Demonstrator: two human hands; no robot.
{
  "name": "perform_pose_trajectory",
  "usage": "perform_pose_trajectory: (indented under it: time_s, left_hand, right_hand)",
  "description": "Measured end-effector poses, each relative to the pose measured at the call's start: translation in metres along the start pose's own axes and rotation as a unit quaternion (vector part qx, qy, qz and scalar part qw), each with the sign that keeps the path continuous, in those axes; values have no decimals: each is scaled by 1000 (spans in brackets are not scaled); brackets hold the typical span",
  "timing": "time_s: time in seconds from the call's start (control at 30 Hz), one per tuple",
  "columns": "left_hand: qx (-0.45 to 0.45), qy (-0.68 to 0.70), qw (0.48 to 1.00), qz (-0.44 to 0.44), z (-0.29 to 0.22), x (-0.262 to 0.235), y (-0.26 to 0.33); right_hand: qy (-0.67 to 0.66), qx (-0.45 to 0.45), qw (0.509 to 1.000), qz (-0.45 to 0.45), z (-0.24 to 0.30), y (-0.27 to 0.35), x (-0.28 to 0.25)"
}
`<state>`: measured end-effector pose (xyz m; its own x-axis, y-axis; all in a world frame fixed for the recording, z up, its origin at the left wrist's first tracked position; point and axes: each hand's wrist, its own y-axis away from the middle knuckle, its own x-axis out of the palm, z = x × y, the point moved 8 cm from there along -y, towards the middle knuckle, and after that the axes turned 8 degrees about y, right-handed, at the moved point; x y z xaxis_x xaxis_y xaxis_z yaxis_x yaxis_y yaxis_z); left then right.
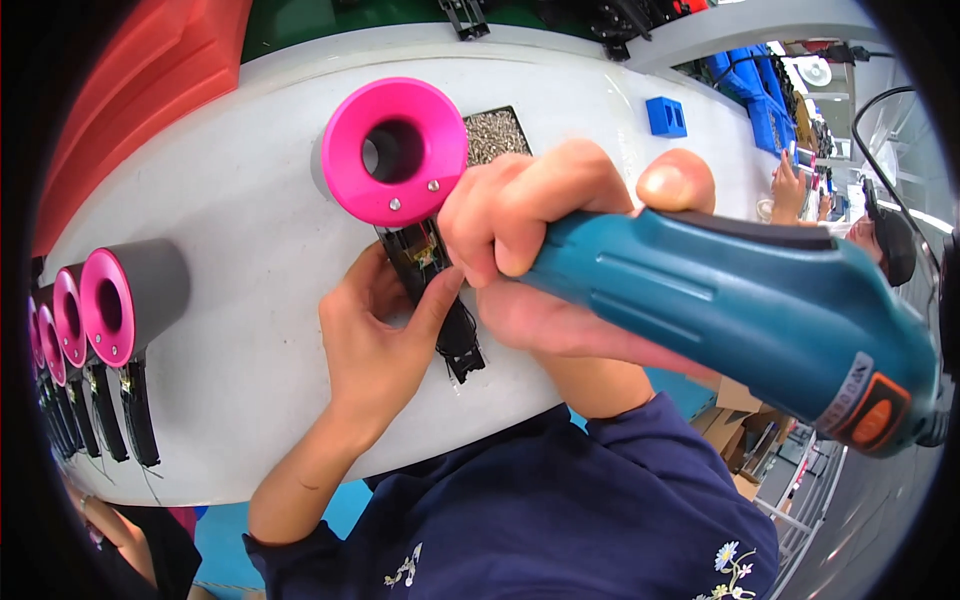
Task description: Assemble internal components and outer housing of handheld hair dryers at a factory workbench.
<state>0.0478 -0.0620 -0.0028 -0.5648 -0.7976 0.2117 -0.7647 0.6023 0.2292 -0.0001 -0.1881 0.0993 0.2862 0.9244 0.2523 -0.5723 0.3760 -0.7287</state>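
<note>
A hair dryer [340, 130] with a pink ring-shaped face and two screws in it lies in front of me. Its black handle [460, 335] has no cover, so a circuit board and wires show. My left hand [370, 335] is closed around that handle, with the thumb on its near side. Gripped in my right hand [560, 215] is a teal electric screwdriver [730, 300] with an orange switch. Its front end is hidden behind my fingers, close to the dryer's lower rim. Just behind my right hand sits a black tray of small screws [497, 132].
Several similar dryers [112, 310] stand in a row at the left of the white table [250, 400]. A red bin [150, 90] is at the far left, a blue block [665, 117] at the far right. Other people's hands [788, 190] show at the right; a person's arm [120, 530] is lower left.
</note>
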Motion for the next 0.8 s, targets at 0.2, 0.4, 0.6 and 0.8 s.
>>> perform_pose_trajectory:
  time_s: [0.2, 0.4, 0.6, 0.8]
  left_hand:
    - [36, -11, 999, 4, 0, 0, 2]
    - [71, -43, 997, 4, -1, 3, 3]
    - [19, 14, 1000, -1, 8, 1, 7]
    - [17, 146, 989, 21, 14, 14, 7]
  right_hand:
    - [-16, -5, 1000, 8, 2, 1, 2]
    - [-13, -33, 999, -5, 2, -4, -4]
    - [-42, 5, 983, -179, 17, 1, -33]
    - [-13, -12, 992, -123, 24, 24, -58]
